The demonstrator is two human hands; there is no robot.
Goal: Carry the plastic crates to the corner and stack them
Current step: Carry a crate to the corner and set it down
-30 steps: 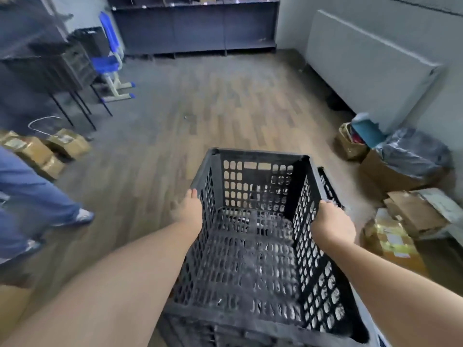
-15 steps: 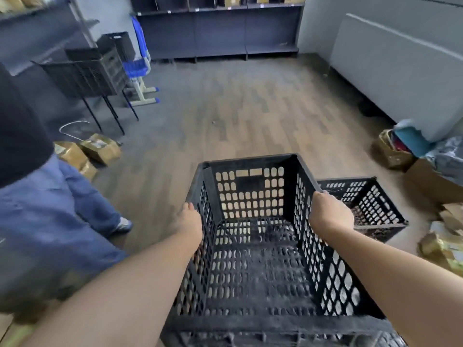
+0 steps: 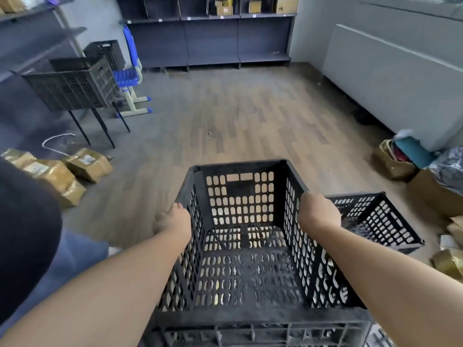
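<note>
I carry an empty black plastic crate (image 3: 248, 249) in front of me, my left hand (image 3: 172, 221) and right hand (image 3: 318, 214) each closed on a side rim, over wooden floor (image 3: 238, 116), another crate (image 3: 375, 216) on the floor at my right, stacking not yet done.

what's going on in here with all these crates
A person is carrying an empty black plastic crate across the room, the left hand gripping its left wall and the right hand its right wall. A second black crate sits on the wooden floor just to the right. More black crates are piled at the far left by a blue chair. Another person stands close on the left.
</note>
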